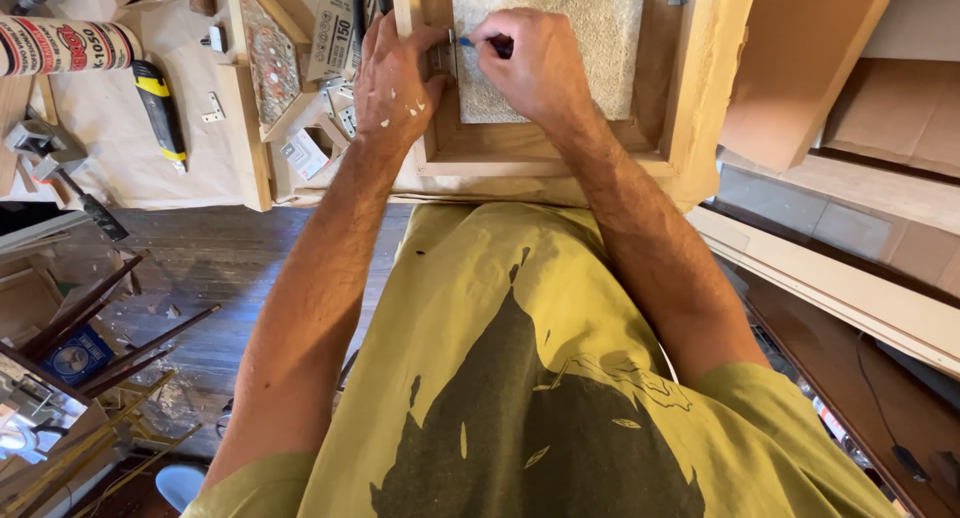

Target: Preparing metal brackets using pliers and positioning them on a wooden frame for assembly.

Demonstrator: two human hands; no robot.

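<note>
Two hands work at the top centre of the frame, over one wooden frame (pixel 560 158) that lies on the paper-covered worktop (pixel 120 158) and surrounds one speckled stone-like panel (pixel 560 48).

The right hand (pixel 535 63) is clenched around one small tool with a blue tip (pixel 468 42). Only the tip and a dark bit of the handle show between the fingers. The tool's long axis runs roughly left to right across the picture, and its tip points toward the left of the frame, at the left edge of the panel, where a small metal hinge (pixel 447 53) sits against the frame's inner rail.

The left hand (pixel 395 83), flecked with white spots, lies fingers-down on the left rail of the frame, pressing at the hinge just beside the tool tip. It grips nothing that can be made out.

In the upper left of the frame lie one yellow-and-black utility knife (pixel 160 113), its length running up and down the picture, one cartridge tube (pixel 65 43) lying sideways, and one small metal bracket (pixel 213 108). One second framed mosaic panel (pixel 268 63) sits left of the hands, with a sandpaper pack (pixel 335 28) beside it.
</note>
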